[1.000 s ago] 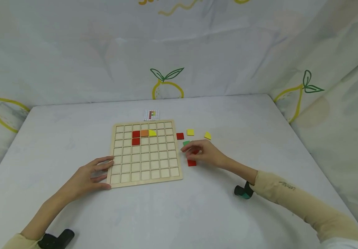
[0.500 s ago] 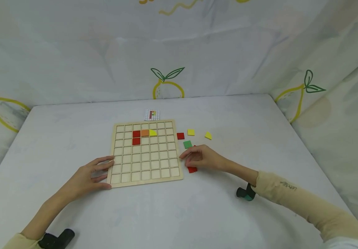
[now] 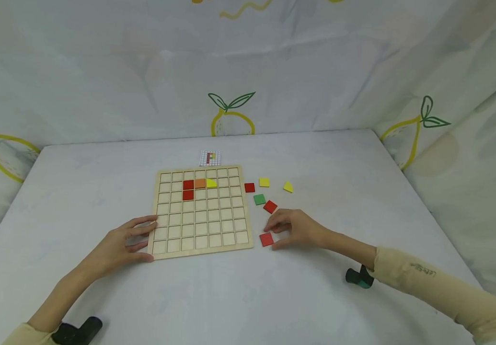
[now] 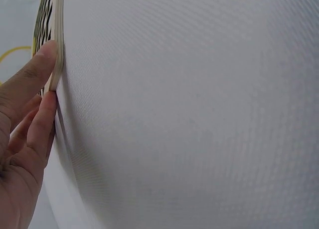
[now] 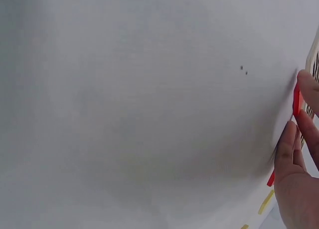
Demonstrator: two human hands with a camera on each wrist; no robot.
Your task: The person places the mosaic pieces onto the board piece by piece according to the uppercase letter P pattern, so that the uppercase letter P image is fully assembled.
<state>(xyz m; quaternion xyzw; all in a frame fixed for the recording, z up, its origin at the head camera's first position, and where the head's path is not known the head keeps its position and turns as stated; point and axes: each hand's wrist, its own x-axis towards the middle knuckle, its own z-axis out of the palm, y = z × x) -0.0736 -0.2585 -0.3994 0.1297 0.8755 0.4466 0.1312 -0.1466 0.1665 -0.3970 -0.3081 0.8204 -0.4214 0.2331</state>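
A wooden grid board [image 3: 200, 248] lies on the table. Two red square tiles [image 3: 188, 195], an orange tile [image 3: 200, 183] and a yellow quarter-round tile [image 3: 211, 183] sit in its cells. My left hand [image 3: 122, 242] rests against the board's left edge and near corner, fingers extended; in the left wrist view, thumb and fingers touch its rim [image 4: 59, 44]. Right of the board, my right hand [image 3: 297, 229] pinches a red square tile [image 3: 266, 239] between thumb and finger, the tile lying at table level. In the right wrist view this red tile [image 5: 296, 99] shows between the fingertips.
Beyond the right hand lie another red tile [image 3: 270, 206], a green tile [image 3: 259, 199], a red tile [image 3: 249, 187], a yellow square [image 3: 264, 182] and a yellow curved-edge tile [image 3: 288, 187]. Behind the board is a small printed pattern card [image 3: 210, 158].
My right hand has moved toward me and slightly right, and the nearest red tile has shifted toward me. The green tile and another red tile are now uncovered. The left hand has stayed put.
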